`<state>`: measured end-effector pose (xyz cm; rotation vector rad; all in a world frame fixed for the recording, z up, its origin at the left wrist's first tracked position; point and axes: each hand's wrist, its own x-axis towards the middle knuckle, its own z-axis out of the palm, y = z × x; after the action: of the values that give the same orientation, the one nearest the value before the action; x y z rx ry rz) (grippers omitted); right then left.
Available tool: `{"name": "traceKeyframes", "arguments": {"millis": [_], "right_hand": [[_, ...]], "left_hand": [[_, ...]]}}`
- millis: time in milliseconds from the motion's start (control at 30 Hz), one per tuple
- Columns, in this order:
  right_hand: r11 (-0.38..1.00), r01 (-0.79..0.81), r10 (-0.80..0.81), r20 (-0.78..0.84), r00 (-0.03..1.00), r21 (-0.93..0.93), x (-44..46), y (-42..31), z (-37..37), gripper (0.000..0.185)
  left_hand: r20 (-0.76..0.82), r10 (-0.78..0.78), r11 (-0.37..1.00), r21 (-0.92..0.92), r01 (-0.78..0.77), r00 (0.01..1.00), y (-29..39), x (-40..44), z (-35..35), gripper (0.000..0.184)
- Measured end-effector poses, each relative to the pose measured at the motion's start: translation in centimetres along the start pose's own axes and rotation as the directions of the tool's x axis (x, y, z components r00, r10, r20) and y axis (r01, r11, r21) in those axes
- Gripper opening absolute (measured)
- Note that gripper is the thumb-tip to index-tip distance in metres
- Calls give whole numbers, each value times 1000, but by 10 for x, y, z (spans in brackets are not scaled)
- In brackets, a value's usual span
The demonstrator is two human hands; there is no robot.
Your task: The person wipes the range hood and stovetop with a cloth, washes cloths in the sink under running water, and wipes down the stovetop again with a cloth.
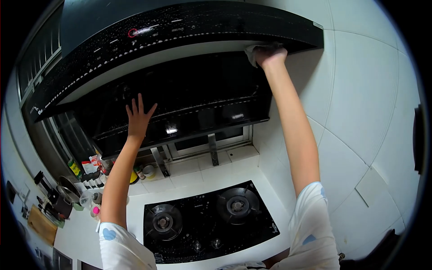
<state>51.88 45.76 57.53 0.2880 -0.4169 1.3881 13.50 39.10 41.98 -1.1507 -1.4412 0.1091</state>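
Above the stove hangs a black range hood, its front edge dotted with white foam or droplets. My right hand reaches up to the underside of the hood's right end, closed on a pale cloth that is pressed against it. Part of the cloth and most of those fingers are hidden by the hand and the rim. My left hand has its fingers spread in front of the hood's glossy black lower panel; whether it touches the panel I cannot tell.
Below is a black two-burner gas stove with white spots, set in a white counter. Bottles and jars line the left back. A cutting board stands at far left. A tiled wall bounds the right side.
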Motion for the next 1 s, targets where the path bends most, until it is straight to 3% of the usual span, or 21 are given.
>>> {"name": "traceKeyframes", "arguments": {"millis": [67, 167, 200, 267, 300, 333, 400, 533, 600, 667, 800, 867, 933, 1000], "right_hand": [[1000, 9, -8, 60, 998, -22, 6, 21, -6, 40], [998, 13, 6, 330, 944, -56, 20, 66, -20, 46], [998, -2, 23, 335, 942, -61, 14, 81, -15, 46], [985, -170, 171, 315, 933, -29, -2, 114, -10, 47], [973, -229, 215, 416, 884, -16, -6, 131, -9, 47], [970, -241, 227, 418, 880, -19, -17, 150, 0, 47], [939, -332, 300, 258, 918, 88, -44, 191, 19, 47], [848, -514, 449, 341, 826, 129, -97, 262, 49, 48], [852, -504, 452, 287, 845, 143, -126, 296, 65, 46], [853, -487, 460, 170, 872, 188, -143, 331, 78, 45], [806, -553, 531, 152, 833, 211, -186, 388, 108, 45], [804, -556, 514, 222, 829, 213, -187, 438, 111, 45], [828, -547, 531, 140, 836, 128, -203, 477, 122, 48], [754, -648, 644, 75, 761, 110, -215, 513, 134, 56]], "left_hand": [[-13, -84, 995, -53, 83, 996, -6, -5, 18, 77], [-2, -52, 995, -84, 52, 999, -10, -10, 28, 72], [10, -64, 994, -82, 65, 998, -12, -13, 31, 72], [1, -8, 997, -77, 8, 1000, -13, -23, 36, 65], [1, 1, 990, -140, -1, 1000, -18, -28, 35, 58], [11, -6, 991, -137, 8, 1000, -21, -34, 38, 58], [27, 34, 990, -136, -30, 999, -31, -45, 44, 64], [91, -59, 964, -253, 81, 994, -51, -78, 80, 64], [131, -75, 953, -282, 110, 989, -70, -103, 92, 65], [121, 24, 938, -347, 20, 992, -95, -129, 104, 65], [150, 59, 895, -446, 14, 987, -142, -174, 106, 59], [158, 80, 837, -546, 19, 984, -162, -194, 105, 58], [157, 79, 865, -501, 10, 984, -180, -207, 104, 59], [141, 64, 842, -538, 23, 988, -195, -216, 99, 63]]}}
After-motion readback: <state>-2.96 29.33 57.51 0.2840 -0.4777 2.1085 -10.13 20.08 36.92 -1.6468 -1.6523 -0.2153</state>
